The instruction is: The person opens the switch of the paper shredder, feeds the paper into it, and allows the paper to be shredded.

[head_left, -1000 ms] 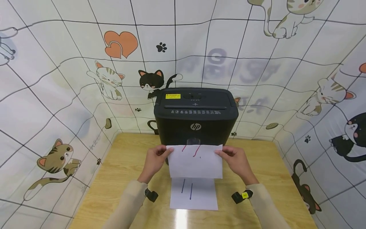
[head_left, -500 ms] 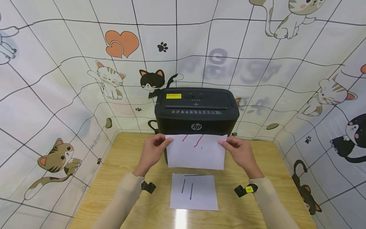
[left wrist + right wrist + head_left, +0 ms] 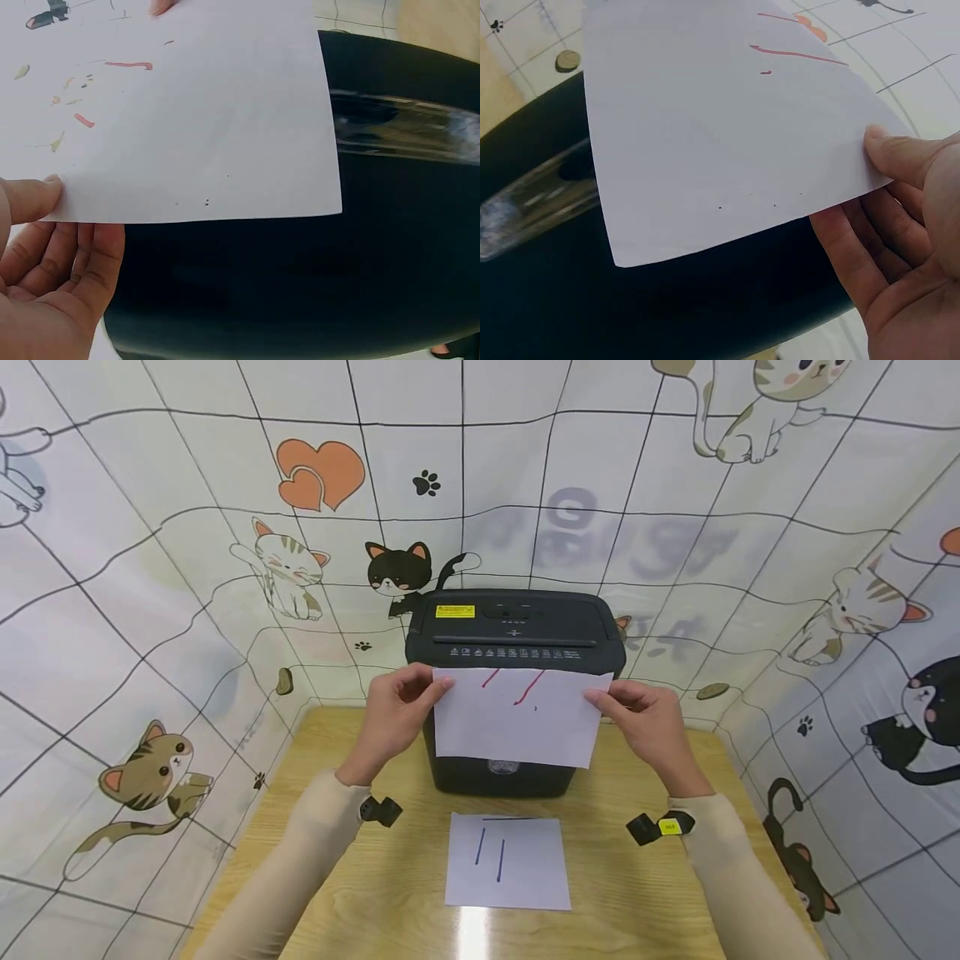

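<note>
A white sheet of paper (image 3: 517,727) with red strokes near its top edge is held up in front of the black HP paper shredder (image 3: 517,647). My left hand (image 3: 397,714) pinches its upper left corner, thumb on the near face and fingers behind. At the upper right corner my right hand (image 3: 648,727) pinches it the same way. In the left wrist view the paper (image 3: 225,135) spans in front of the shredder's dark body (image 3: 300,285). The right wrist view shows the thumb (image 3: 900,154) pressed on the paper's edge. The sheet covers much of the shredder's front.
A second white sheet (image 3: 510,868) with dark blue lines lies on the wooden table (image 3: 360,877), in front of the shredder. Behind and at both sides hangs a white cloth (image 3: 495,468) printed with cats and a grid. A yellow label (image 3: 455,612) marks the shredder's top.
Both hands have raised the red-marked paper from low in front of the shredder toward its top edge. The shredder's lower front and the whole sheet on the table now show.
</note>
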Available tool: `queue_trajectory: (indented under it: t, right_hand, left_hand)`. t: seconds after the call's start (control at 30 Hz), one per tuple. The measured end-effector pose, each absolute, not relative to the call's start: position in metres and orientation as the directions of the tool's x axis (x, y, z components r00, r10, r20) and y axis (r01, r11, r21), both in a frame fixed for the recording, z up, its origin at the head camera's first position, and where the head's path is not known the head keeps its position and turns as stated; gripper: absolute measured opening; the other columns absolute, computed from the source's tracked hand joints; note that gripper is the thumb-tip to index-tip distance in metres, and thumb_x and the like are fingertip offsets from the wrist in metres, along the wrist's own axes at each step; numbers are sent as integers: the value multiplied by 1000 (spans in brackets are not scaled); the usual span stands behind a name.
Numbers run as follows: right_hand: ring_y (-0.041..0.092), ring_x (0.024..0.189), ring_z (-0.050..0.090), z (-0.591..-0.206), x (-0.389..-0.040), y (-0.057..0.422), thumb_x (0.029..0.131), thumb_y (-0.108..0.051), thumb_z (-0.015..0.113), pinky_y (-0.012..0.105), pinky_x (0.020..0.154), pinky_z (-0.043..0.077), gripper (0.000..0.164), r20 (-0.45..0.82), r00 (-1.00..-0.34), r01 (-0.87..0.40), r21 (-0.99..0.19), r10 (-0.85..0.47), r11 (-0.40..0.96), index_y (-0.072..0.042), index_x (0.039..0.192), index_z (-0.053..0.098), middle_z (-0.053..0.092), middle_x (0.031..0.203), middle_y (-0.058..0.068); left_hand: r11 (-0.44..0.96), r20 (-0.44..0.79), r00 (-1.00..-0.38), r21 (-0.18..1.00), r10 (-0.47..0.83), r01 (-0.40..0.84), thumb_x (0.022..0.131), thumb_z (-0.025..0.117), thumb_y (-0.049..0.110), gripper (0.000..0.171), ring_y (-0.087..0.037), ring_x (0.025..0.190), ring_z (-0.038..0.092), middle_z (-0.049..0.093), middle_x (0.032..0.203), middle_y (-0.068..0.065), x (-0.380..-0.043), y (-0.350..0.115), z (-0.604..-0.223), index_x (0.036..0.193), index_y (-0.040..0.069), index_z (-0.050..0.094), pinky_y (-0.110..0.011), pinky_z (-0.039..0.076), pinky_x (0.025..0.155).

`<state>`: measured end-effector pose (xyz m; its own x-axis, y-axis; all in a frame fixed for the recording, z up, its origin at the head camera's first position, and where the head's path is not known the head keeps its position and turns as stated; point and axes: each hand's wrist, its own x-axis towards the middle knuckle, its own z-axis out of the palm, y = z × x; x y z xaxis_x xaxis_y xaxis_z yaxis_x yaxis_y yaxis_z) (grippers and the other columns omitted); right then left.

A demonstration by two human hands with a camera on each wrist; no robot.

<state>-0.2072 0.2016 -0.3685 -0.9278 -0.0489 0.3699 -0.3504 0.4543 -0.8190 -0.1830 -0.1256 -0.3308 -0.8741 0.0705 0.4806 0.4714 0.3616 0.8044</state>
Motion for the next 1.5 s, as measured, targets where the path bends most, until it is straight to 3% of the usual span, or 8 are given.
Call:
queue_trajectory:
  t: [0.23, 0.57, 0.9, 1.27, 1.5]
  right_hand:
    - [16, 70, 50, -339, -216, 202, 81, -39, 71, 25, 57, 38, 20, 430, -902, -399, -787, -47, 471, -19, 84, 71, 68, 78, 1]
    - [14, 81, 53, -298, -237, 200, 79, -41, 72, 24, 68, 41, 30, 413, -911, -366, -804, -2, 468, -14, 91, 69, 68, 82, -1]
    - [15, 74, 58, -268, -257, 196, 78, -34, 76, 22, 63, 46, 29, 463, -887, -421, -809, 2, 411, -8, 90, 69, 68, 81, 0]
    - [16, 84, 61, -252, -278, 193, 79, -35, 74, 22, 76, 48, 30, 469, -883, -428, -807, 1, 407, -8, 91, 69, 69, 85, -2]
    - [16, 80, 64, -249, -288, 192, 78, -32, 76, 22, 77, 48, 31, 473, -881, -441, -818, -5, 369, -5, 90, 68, 69, 82, -1]
  left_hand:
    - [352, 537, -838, 769, 99, 534, 86, 68, 12, 13, -23, 67, 50, 59, 74, -13, -195, -127, -301, 88, -1, 67, -24, 40, 58]
    - [373, 558, -824, 747, 99, 551, 87, 68, 15, 15, -20, 69, 49, 59, 75, -13, -218, -126, -268, 91, 1, 67, -25, 39, 62]
    - [370, 582, -809, 737, 78, 566, 87, 68, 16, 17, -18, 70, 53, 65, 82, -13, -237, -128, -244, 93, 1, 69, -24, 42, 64]
    - [412, 567, -822, 735, 62, 538, 88, 66, 18, 20, -25, 78, 57, 68, 90, -16, -253, -125, -227, 96, 0, 69, -23, 42, 69]
    - [403, 527, -848, 764, 60, 503, 89, 65, 19, 22, -22, 82, 62, 69, 93, -13, -268, -126, -223, 99, 0, 69, -29, 52, 78]
